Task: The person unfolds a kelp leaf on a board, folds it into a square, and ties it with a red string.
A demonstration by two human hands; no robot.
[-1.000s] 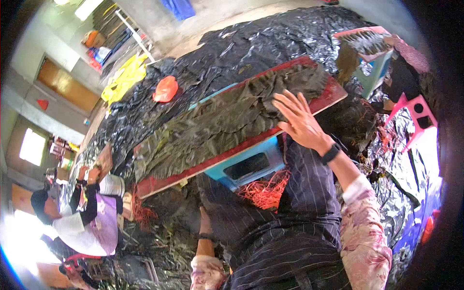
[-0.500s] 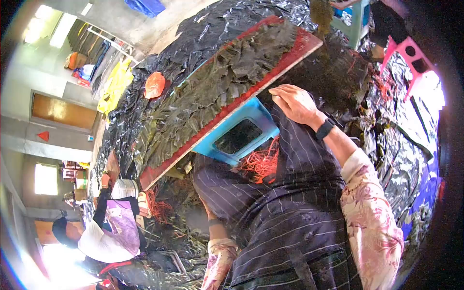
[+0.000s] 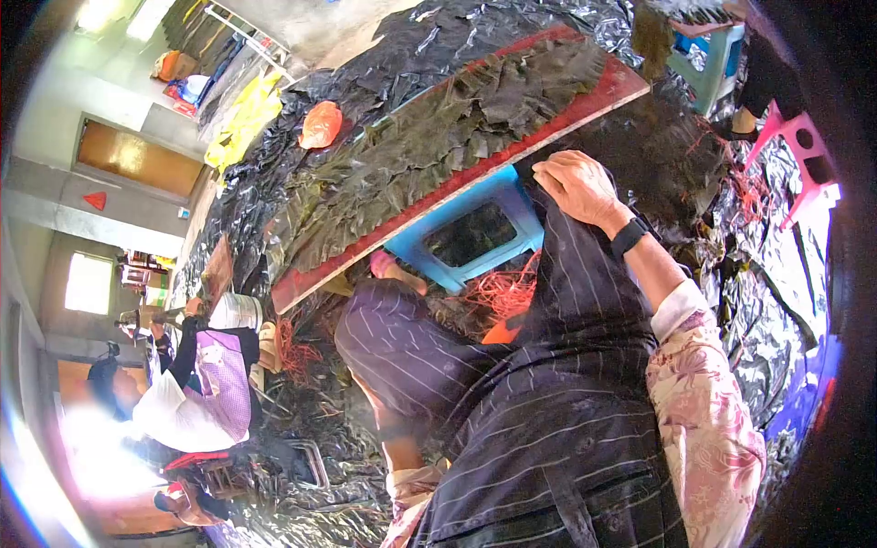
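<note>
My right hand [image 3: 577, 190], with a dark band on its wrist, lies back upward over my right knee in dark striped cloth [image 3: 585, 274]. Its fingers bend loosely, with nothing visible in them, close to the front edge of a red board [image 3: 475, 173]. Broad, dark, wrinkled leaf-like sheets [image 3: 438, 137] cover the board. Below it stands a blue plastic stool [image 3: 438, 269]. My left hand [image 3: 370, 395] is mostly hidden beside my left thigh; its fingers do not show.
Orange-red strings [image 3: 498, 290] lie between my legs. Black plastic sheeting [image 3: 311, 196] covers the floor, with an orange bag [image 3: 321, 125] on it. At left, a person [image 3: 206, 384] sits beside a white bucket [image 3: 236, 310]. A pink stool [image 3: 799, 160] stands at right.
The view has shifted, so the board and stool appear farther right. My left leg has moved outward, uncovering a pink item beside the blue stool. My right hand stays on the knee.
</note>
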